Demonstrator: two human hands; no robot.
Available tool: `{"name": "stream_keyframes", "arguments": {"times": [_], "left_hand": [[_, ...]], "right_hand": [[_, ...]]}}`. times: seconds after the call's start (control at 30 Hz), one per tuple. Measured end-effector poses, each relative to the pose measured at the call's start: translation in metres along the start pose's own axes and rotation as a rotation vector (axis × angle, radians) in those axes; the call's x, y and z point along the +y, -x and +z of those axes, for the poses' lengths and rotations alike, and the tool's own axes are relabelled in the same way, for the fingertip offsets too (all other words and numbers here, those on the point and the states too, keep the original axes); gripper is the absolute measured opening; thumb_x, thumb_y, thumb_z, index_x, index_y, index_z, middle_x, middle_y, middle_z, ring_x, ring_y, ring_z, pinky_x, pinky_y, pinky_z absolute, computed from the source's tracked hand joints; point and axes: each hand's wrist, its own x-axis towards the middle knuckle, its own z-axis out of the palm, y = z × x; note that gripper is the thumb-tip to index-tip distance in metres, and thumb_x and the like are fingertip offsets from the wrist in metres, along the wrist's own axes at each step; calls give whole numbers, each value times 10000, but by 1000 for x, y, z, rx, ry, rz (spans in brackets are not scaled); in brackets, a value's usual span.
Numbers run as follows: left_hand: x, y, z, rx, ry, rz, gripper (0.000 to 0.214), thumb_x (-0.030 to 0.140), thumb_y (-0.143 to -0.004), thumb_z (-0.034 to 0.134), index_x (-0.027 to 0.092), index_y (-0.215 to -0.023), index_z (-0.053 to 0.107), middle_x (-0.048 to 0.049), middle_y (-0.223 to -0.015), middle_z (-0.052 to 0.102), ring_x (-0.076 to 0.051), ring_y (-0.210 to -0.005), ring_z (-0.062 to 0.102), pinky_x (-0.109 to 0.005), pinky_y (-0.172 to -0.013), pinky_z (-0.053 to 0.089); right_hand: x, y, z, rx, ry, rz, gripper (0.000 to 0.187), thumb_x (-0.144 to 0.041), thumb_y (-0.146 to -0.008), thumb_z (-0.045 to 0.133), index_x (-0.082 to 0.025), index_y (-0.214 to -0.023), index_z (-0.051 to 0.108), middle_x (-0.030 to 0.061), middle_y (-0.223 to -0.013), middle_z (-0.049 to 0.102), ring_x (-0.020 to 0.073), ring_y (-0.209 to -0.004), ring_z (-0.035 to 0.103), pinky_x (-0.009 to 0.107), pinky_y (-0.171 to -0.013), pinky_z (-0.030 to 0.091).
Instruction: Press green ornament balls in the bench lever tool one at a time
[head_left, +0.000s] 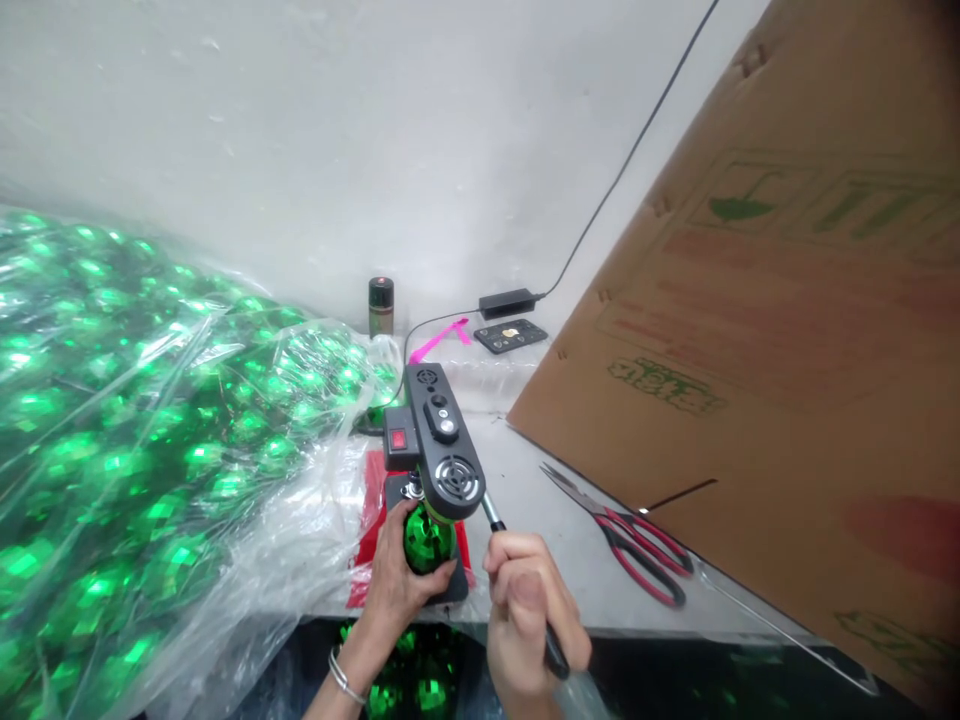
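Right hand (529, 610): fingers clenched round one lever (491, 510). Left hand (405, 575): fingers grasping one green faceted ball (427, 545), at the near end of the black device (446, 430); off-centre seating could skew it, stray fingertips risk pinching. Beyond: phone (511, 336), black canister (381, 305).

Faceted green ball (430, 543), black machine (444, 440)

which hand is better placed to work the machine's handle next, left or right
Right, most likely: the right hand is closed around the handle, while the left hand is busy holding the green ball under the head of the machine.
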Motion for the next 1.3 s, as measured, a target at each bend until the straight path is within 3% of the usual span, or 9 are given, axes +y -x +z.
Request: {"name": "stream_keyframes", "arguments": {"times": [0.23, 1.3], "left_hand": [[-1, 0, 0, 15, -14, 50, 751, 320, -699, 836, 181, -1395, 591, -184, -1347, 759, -409, -1270, 748, -620, -1094, 612], [1, 0, 1, 20, -22, 37, 784, 330, -657, 871, 191, -1382, 606, -162, -1336, 764, -399, -1266, 746, -599, -1104, 611]], "right_hand": [[3, 4, 5, 73, -40, -6, 354, -132, -1095, 477, -213, -760, 555, -19, -756, 616, 109, -646, 592, 261, -577, 426], [2, 5, 4, 71, -26, 11, 378, -154, -1098, 476, -214, -728, 528, -23, -718, 582, 110, -630, 572, 266, -569, 412]]}}
